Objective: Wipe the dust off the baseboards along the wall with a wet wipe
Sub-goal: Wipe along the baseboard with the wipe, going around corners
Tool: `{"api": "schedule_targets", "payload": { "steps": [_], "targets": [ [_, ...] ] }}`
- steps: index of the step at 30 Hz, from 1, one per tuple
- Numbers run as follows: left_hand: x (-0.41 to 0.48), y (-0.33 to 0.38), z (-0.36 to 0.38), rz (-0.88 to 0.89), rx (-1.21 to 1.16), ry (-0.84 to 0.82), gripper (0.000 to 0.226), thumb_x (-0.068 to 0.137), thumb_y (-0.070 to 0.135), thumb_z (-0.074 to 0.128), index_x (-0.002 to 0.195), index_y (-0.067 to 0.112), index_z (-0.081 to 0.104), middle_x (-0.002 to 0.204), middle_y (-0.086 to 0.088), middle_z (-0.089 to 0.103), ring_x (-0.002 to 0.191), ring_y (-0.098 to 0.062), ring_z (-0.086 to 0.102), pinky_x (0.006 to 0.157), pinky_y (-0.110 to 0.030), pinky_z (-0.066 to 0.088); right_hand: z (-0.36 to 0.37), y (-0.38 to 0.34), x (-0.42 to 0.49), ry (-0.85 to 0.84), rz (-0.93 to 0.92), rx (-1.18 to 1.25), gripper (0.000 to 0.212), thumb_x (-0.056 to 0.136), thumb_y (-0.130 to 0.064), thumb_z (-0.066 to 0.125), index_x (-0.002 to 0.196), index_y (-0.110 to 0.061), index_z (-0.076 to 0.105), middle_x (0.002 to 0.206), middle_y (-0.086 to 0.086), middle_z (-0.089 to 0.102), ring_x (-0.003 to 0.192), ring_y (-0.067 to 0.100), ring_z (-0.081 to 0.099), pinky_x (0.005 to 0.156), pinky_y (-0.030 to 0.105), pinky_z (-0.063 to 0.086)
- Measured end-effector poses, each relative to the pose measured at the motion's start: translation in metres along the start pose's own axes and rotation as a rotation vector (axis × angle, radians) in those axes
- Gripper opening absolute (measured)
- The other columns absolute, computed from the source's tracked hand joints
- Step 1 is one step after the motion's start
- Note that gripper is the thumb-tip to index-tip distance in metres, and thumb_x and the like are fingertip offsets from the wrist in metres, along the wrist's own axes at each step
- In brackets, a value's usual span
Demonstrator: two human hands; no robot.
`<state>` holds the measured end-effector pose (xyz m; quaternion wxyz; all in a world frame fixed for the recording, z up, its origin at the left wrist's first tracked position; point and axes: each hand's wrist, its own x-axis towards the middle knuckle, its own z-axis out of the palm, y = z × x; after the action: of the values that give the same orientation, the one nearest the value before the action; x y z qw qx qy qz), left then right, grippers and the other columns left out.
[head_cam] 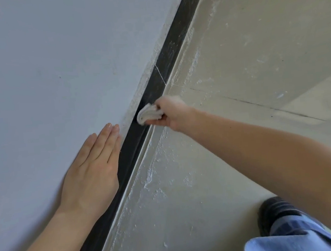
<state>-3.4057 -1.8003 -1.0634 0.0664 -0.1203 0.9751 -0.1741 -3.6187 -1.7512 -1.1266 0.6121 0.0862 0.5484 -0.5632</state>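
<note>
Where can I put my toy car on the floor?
The floor is bare beyond the right hand, beside the dusty baseboard, and between the baseboard and the shoe. It's crowded where the right hand grips the wet wipe.

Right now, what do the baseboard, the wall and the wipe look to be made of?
Baseboard: dark, smooth, probably tile or stone, going by its thin pale joint line; pale dust streaks farther along. Wall: matt painted plaster, rough along its lower edge. Wet wipe in the right hand: soft white nonwoven sheet, bunched in folds.
</note>
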Motion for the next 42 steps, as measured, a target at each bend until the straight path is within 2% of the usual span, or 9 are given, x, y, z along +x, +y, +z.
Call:
{"api": "schedule_targets", "payload": {
  "steps": [2, 6, 14, 18, 22, 27, 31, 37, 42],
  "targets": [
    [-0.001, 0.0, 0.002, -0.006, 0.01, 0.011, 0.058, 0.083, 0.006, 0.023, 0.138, -0.007, 0.032, 0.148, -0.017, 0.034, 0.145, -0.017, 0.0, 0.119, -0.037, 0.006, -0.012, -0.018, 0.0, 0.073, -0.094, 0.065, 0.023, 0.096, 0.001, 0.045, 0.076, 0.001, 0.056, 0.085, 0.016, 0.062, 0.078, 0.024, 0.066, 0.079, 0.035, 0.059],
    [0.0, 0.0, 0.002, -0.023, 0.012, 0.019, 0.058, 0.082, 0.006, 0.025, 0.138, -0.009, 0.031, 0.148, -0.019, 0.033, 0.145, -0.018, 0.002, 0.119, -0.036, 0.004, -0.022, -0.005, -0.006, 0.138, -0.076, 0.184, 0.016, 0.096, -0.008, 0.046, 0.082, -0.008, 0.054, 0.096, 0.016, 0.062, 0.077, 0.025, 0.066, 0.074, 0.034, 0.059],
    [-0.002, -0.002, -0.007, -0.03, 0.128, -0.024, 0.061, 0.082, 0.005, 0.024, 0.141, -0.01, 0.028, 0.151, -0.02, 0.027, 0.143, -0.031, 0.018, 0.119, -0.039, -0.002, 0.033, 0.083, -0.04, -0.345, 0.228, -0.113, 0.021, 0.096, -0.007, 0.045, 0.102, 0.005, 0.061, 0.104, 0.021, 0.068, 0.079, 0.026, 0.068, 0.076, 0.033, 0.06],
    [-0.006, -0.001, -0.006, -0.044, 0.158, -0.009, 0.059, 0.085, 0.008, 0.027, 0.142, -0.006, 0.028, 0.152, -0.016, 0.028, 0.143, -0.027, 0.017, 0.119, -0.039, -0.003, 0.037, 0.046, -0.025, -0.207, 0.195, -0.079, 0.021, 0.099, -0.006, 0.043, 0.107, 0.005, 0.059, 0.11, 0.023, 0.066, 0.084, 0.029, 0.068, 0.06, 0.027, 0.059],
    [-0.005, -0.001, -0.007, -0.057, 0.148, -0.018, 0.061, 0.084, 0.01, 0.025, 0.143, -0.006, 0.028, 0.152, -0.016, 0.028, 0.143, -0.026, 0.018, 0.119, -0.038, -0.003, 0.023, 0.005, -0.017, -0.116, 0.074, -0.043, 0.024, 0.098, -0.003, 0.039, 0.112, 0.005, 0.058, 0.104, 0.024, 0.065, 0.066, 0.027, 0.068, 0.041, 0.024, 0.054],
    [-0.001, -0.002, -0.011, -0.038, 0.138, -0.061, 0.06, 0.083, 0.01, 0.029, 0.14, -0.009, 0.031, 0.151, -0.018, 0.029, 0.142, -0.028, 0.021, 0.119, -0.038, -0.002, -0.007, -0.05, -0.002, 0.029, -0.105, 0.155, 0.03, 0.098, -0.003, 0.039, 0.117, 0.008, 0.06, 0.1, 0.022, 0.067, 0.055, 0.022, 0.066, 0.042, 0.021, 0.052],
    [0.017, -0.004, -0.013, -0.002, 0.185, -0.039, 0.059, 0.082, 0.01, 0.035, 0.137, -0.011, 0.037, 0.148, -0.02, 0.033, 0.139, -0.029, 0.026, 0.118, -0.038, 0.001, -0.03, -0.068, 0.006, 0.204, -0.234, 0.336, 0.024, 0.097, -0.009, 0.044, 0.111, -0.001, 0.062, 0.108, 0.019, 0.067, 0.068, 0.023, 0.067, 0.053, 0.026, 0.057],
    [0.086, -0.016, -0.021, 0.096, 0.404, 0.117, 0.056, 0.088, 0.013, 0.021, 0.136, -0.006, 0.042, 0.147, -0.018, 0.036, 0.138, -0.031, 0.032, 0.116, -0.041, 0.004, -0.02, 0.009, -0.011, 0.044, 0.111, -0.097, 0.005, 0.093, -0.009, 0.051, 0.092, -0.004, 0.052, 0.095, 0.017, 0.061, 0.074, 0.027, 0.066, 0.059, 0.033, 0.06],
    [0.115, -0.022, -0.026, 0.167, 0.629, 0.152, 0.058, 0.091, 0.013, 0.008, 0.144, -0.004, 0.023, 0.154, -0.018, 0.019, 0.144, -0.031, 0.015, 0.114, -0.045, -0.008, 0.001, 0.015, 0.007, -0.005, 0.121, -0.055, 0.008, 0.094, -0.004, 0.049, 0.087, 0.001, 0.052, 0.081, 0.02, 0.062, 0.065, 0.028, 0.065, 0.053, 0.034, 0.058]
  ]
}}
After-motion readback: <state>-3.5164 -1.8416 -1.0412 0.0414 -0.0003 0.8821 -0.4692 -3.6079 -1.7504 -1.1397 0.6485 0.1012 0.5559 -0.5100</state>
